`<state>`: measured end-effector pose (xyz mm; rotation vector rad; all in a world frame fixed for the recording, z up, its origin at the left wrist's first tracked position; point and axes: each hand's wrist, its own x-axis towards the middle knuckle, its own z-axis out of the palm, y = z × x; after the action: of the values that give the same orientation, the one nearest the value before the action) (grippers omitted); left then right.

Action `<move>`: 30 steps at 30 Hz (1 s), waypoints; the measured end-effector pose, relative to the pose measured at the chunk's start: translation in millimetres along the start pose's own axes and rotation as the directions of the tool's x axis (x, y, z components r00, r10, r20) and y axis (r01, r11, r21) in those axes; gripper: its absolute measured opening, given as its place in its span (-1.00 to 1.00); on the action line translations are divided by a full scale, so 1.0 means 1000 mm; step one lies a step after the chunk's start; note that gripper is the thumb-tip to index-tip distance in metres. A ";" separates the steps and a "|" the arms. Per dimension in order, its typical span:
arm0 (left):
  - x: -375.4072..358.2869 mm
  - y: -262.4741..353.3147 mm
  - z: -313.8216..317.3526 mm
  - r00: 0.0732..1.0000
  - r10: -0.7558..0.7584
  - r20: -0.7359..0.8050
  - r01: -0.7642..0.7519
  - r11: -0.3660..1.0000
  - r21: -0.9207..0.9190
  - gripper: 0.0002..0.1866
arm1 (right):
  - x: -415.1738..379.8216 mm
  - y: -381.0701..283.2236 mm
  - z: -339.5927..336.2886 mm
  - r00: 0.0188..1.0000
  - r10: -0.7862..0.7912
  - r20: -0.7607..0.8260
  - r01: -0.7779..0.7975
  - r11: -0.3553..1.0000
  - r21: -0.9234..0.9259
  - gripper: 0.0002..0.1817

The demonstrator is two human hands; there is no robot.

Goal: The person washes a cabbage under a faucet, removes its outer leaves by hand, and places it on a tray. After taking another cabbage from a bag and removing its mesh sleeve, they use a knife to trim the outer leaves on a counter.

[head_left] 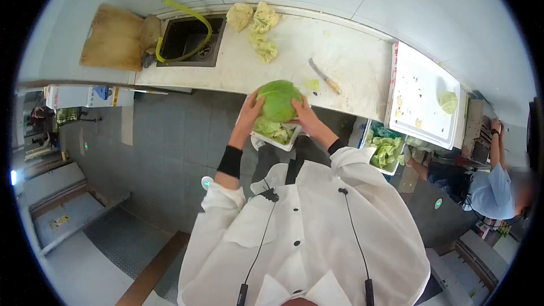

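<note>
A round green cabbage (277,102) is held between my two hands in front of the counter edge. My left hand (249,111) presses its left side, and my right hand (306,114) grips the right side. Below the cabbage, a white container (288,146) holds loose green cabbage leaves (273,130). On the counter, to the right and farther back, lies a knife (325,76) with a curved blade and a wooden handle. A small piece of leaf (312,85) rests close to it.
The pale counter (351,51) bears crumpled yellowish cloths (264,18). A sink (190,39) with a yellow-green hose (205,20) and a wooden board (113,37) are left. Right are a white foam box (430,99), a bin of leaves (387,152) and another person (490,190).
</note>
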<state>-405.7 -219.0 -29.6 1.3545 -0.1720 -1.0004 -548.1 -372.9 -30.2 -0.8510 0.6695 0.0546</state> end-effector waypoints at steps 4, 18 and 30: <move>0.059 0.010 0.015 0.980 -0.154 0.130 0.142 0.985 0.093 -0.47 | 0.034 -0.011 -0.026 0.980 -0.139 -0.141 0.120 0.983 -0.137 -0.08; 0.136 -0.028 0.012 0.964 -0.226 -0.143 0.239 0.967 0.085 -0.43 | 0.119 -0.002 -0.071 0.802 -0.593 -0.075 0.300 0.508 -0.807 0.01; 0.016 -0.016 -0.160 0.972 -0.230 0.049 0.214 0.776 -0.593 -0.42 | 0.040 0.067 -0.024 0.584 -0.712 -0.390 0.278 0.627 -0.727 -0.64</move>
<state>-303.2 -111.9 -93.9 0.8097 0.3182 -1.1121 -549.2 -354.1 -109.4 -1.7271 1.0547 -0.6649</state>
